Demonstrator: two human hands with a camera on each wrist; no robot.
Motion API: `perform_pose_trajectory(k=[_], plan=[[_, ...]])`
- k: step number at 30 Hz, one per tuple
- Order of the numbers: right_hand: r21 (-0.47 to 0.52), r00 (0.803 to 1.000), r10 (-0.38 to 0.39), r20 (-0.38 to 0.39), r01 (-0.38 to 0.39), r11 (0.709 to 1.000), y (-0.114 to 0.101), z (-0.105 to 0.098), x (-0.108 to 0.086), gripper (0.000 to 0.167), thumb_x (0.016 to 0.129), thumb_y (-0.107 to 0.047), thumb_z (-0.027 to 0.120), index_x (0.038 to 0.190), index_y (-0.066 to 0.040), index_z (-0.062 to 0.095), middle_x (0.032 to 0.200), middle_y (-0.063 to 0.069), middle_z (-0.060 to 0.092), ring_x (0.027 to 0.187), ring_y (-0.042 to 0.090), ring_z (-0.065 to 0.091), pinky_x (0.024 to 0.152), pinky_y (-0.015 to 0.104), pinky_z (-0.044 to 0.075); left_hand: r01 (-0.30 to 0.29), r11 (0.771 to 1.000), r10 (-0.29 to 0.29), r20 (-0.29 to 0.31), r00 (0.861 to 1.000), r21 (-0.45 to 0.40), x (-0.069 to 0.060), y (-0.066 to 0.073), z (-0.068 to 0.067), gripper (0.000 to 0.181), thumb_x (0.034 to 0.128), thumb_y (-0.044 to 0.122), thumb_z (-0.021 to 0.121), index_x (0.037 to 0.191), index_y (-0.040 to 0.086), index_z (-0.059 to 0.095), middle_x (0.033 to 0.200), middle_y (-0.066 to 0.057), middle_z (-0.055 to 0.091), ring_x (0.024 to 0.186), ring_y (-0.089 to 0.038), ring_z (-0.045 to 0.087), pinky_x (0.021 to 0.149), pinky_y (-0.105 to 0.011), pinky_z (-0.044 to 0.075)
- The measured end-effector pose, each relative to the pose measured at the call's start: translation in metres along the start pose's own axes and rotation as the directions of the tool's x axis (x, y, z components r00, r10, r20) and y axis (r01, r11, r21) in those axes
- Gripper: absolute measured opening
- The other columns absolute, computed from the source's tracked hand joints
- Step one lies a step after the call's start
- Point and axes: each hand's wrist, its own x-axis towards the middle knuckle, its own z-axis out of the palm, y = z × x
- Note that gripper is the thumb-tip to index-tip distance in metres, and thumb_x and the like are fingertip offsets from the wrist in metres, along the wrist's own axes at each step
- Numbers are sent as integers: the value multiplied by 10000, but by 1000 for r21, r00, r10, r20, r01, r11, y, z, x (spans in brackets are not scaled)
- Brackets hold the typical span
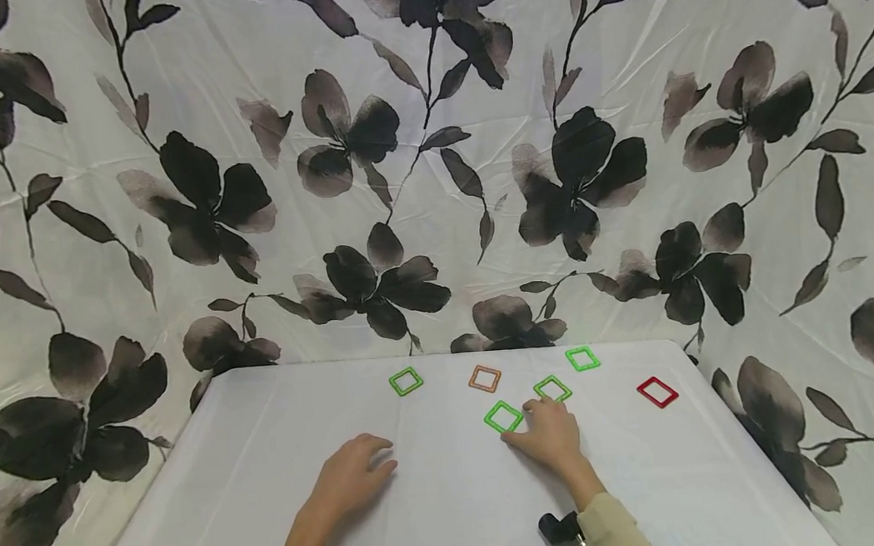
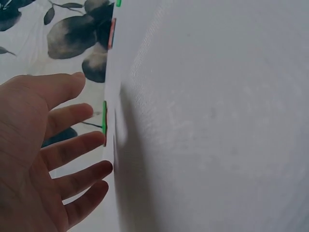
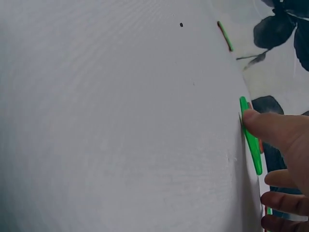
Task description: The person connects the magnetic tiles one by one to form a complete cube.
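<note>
Several open square frames lie on the white table. My right hand [image 1: 550, 435] is at the nearest green square frame [image 1: 495, 425], its thumb and forefinger gripping the right side. In the right wrist view the thumb [image 3: 263, 124] presses on the edge of that green frame [image 3: 252, 145]. Just beyond the fingers lies a second green frame [image 1: 540, 383], partly covered by the hand. My left hand [image 1: 352, 477] hovers over the left part of the table with fingers spread loosely and nothing in it; the left wrist view shows its palm [image 2: 24, 140] bare.
An orange frame [image 1: 471, 381] and a green frame [image 1: 394, 384] lie farther left. Another green frame [image 1: 571, 360] is near the back edge, and a red frame [image 1: 647, 395] sits at the right. Behind the white table [image 1: 253, 451] hangs a floral cloth [image 1: 484, 303].
</note>
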Motion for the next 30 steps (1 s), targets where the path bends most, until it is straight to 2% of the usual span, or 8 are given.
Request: perform_pose_trajectory(k=[5,10,14,20,26,30], plan=[[-33,1000,8,-8,-8,999,-1,3,-1,626,639,-520,834,1013,-31,717,950,130,632,904,356,592,755,515,478,-1,999,2,18,1000,-53,2,1,5,292,873,364,714,1092,171,713,1121,0,658,1124,-259,591,946,-475,448],[-28,1000,-10,8,11,1000,0,8,-7,568,645,-490,828,975,-37,735,927,118,636,873,338,595,721,509,472,-10,994,13,30,999,-113,-6,3,10,256,885,335,704,1078,168,716,1106,11,659,1119,-273,592,937,-495,449],[-33,1000,-3,26,4,999,-1,10,-11,543,653,-479,820,990,-61,738,951,108,631,905,325,586,746,502,472,-27,990,33,38,999,-141,-9,5,11,238,901,308,691,1090,165,713,1113,16,658,1126,-277,590,941,-499,447],[-12,999,-35,27,35,999,-8,3,-2,527,681,-465,815,1056,-107,726,998,111,579,946,316,544,766,505,448,-48,985,49,2,999,-168,3,13,5,230,907,291,684,1095,161,713,1109,7,659,1126,-280,588,952,-499,438],[-9,995,-74,68,74,997,-8,0,-2,525,678,-476,810,1063,-129,726,953,66,555,909,273,522,734,475,432,-32,976,43,45,998,-216,9,16,7,259,900,311,692,1117,170,704,1133,15,651,1144,-268,578,961,-493,435],[7,993,-97,71,96,995,-3,4,-5,519,673,-470,812,1056,-129,727,926,61,531,886,263,493,718,462,416,-47,972,63,62,996,-231,11,19,9,292,883,315,711,1129,159,697,1152,-11,648,1117,-269,586,939,-494,446]])
